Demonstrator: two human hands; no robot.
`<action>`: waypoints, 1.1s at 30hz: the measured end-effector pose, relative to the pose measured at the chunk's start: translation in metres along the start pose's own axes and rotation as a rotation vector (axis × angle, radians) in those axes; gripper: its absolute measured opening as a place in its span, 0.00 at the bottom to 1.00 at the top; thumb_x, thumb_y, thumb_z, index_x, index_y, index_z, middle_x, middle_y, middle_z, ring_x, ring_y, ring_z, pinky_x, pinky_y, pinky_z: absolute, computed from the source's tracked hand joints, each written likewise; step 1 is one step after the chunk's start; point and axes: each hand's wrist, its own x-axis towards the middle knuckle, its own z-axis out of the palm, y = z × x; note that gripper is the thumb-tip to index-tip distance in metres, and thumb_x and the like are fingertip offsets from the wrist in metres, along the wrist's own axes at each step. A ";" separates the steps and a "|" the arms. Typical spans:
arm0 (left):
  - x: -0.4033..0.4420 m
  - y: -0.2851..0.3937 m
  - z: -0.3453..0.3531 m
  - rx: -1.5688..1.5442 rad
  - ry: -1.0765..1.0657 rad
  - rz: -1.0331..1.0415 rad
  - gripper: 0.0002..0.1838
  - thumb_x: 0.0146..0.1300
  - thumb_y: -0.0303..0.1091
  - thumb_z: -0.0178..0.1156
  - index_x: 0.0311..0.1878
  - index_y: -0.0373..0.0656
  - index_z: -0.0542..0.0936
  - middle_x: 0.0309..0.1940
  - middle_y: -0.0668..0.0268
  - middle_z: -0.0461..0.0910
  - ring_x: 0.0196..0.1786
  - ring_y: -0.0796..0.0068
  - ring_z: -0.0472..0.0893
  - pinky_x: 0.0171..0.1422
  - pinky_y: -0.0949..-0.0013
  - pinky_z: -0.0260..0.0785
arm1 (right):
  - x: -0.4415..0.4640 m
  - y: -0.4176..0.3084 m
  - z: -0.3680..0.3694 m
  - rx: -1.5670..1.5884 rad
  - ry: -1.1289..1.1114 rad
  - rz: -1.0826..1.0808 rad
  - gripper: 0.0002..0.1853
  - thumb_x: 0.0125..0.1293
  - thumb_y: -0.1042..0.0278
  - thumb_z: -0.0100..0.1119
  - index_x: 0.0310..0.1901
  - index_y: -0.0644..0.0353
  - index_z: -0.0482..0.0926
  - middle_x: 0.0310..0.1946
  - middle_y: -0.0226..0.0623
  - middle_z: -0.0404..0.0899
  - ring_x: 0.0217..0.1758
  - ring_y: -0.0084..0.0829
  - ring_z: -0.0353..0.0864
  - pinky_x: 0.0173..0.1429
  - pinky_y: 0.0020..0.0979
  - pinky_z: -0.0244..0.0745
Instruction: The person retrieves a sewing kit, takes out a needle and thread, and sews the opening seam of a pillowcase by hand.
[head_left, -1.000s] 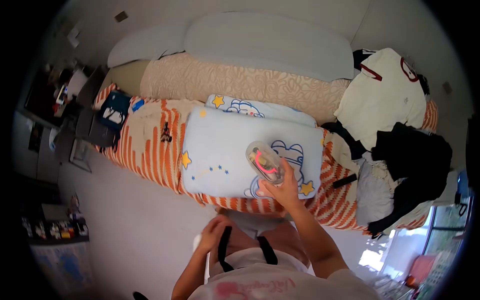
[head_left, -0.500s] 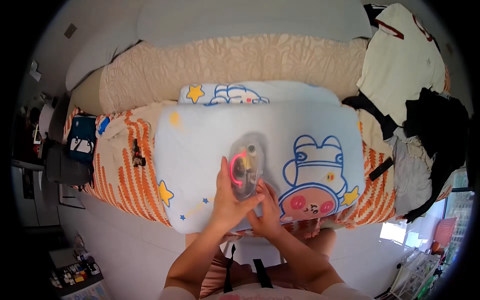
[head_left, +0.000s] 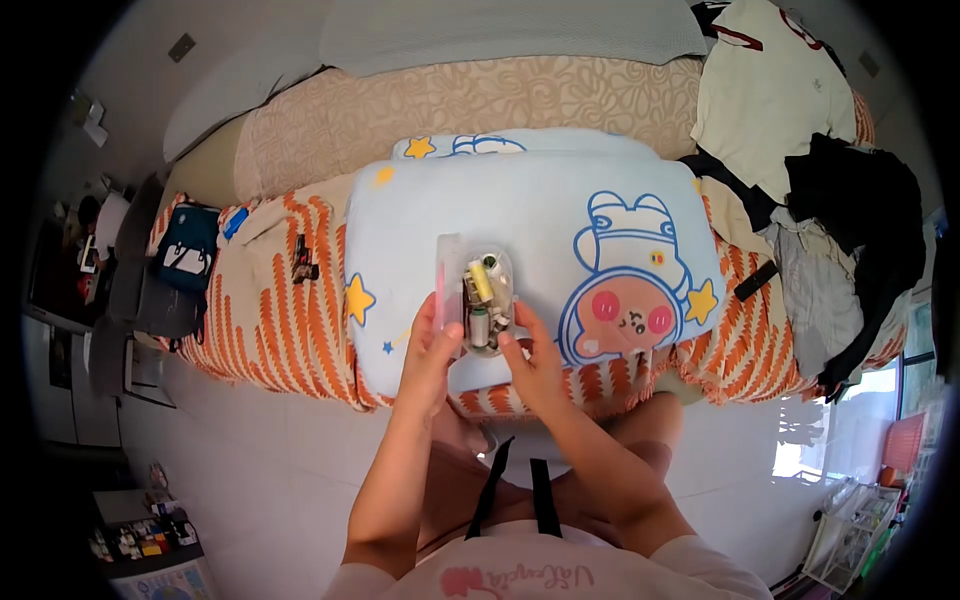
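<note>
While hands [head_left: 428,352] hold plasticware [head_left: 449,270], clothes [head_left: 858,225] drape the sofa [head_left: 480,105].

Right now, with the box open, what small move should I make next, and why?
Probably lower the lid onto the blue cloth, keeping the box level: your left hand is taken up holding the lid on edge, your right hand grips the box, and the spools inside lie uncovered.
</note>
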 end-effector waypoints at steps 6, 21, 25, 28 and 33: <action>-0.048 -0.042 -0.017 -0.292 0.000 -0.048 0.32 0.65 0.59 0.49 0.68 0.53 0.65 0.66 0.67 0.66 0.67 0.70 0.63 0.61 0.54 0.62 | -0.037 0.003 -0.018 -0.048 0.011 0.030 0.23 0.66 0.69 0.56 0.61 0.65 0.69 0.51 0.45 0.76 0.52 0.33 0.75 0.47 0.27 0.72; -0.048 -0.073 -0.014 -0.487 0.109 -0.085 0.30 0.65 0.60 0.49 0.64 0.52 0.67 0.57 0.67 0.73 0.62 0.71 0.69 0.62 0.49 0.62 | -0.044 0.024 -0.039 0.016 -0.031 0.116 0.18 0.68 0.71 0.53 0.58 0.66 0.70 0.53 0.44 0.77 0.55 0.30 0.77 0.52 0.28 0.72; -0.049 -0.070 -0.013 -0.469 0.101 -0.083 0.32 0.64 0.59 0.50 0.66 0.51 0.65 0.58 0.67 0.73 0.62 0.72 0.70 0.62 0.50 0.62 | -0.035 0.001 -0.043 -0.165 -0.037 -0.045 0.13 0.66 0.73 0.55 0.52 0.64 0.76 0.48 0.44 0.78 0.48 0.34 0.79 0.46 0.30 0.74; -0.050 -0.072 -0.012 -0.475 0.086 -0.082 0.33 0.64 0.59 0.50 0.67 0.51 0.64 0.58 0.67 0.73 0.62 0.72 0.70 0.62 0.52 0.62 | -0.020 -0.013 -0.052 -0.331 -0.064 -0.218 0.10 0.63 0.76 0.56 0.46 0.64 0.79 0.45 0.46 0.78 0.44 0.39 0.80 0.43 0.33 0.75; -0.050 -0.076 -0.013 -0.454 0.082 -0.071 0.33 0.64 0.57 0.52 0.68 0.51 0.63 0.59 0.67 0.72 0.62 0.72 0.69 0.62 0.54 0.63 | -0.001 -0.019 -0.061 -0.435 -0.177 -0.307 0.08 0.59 0.80 0.55 0.40 0.63 0.80 0.42 0.46 0.78 0.39 0.47 0.79 0.43 0.37 0.75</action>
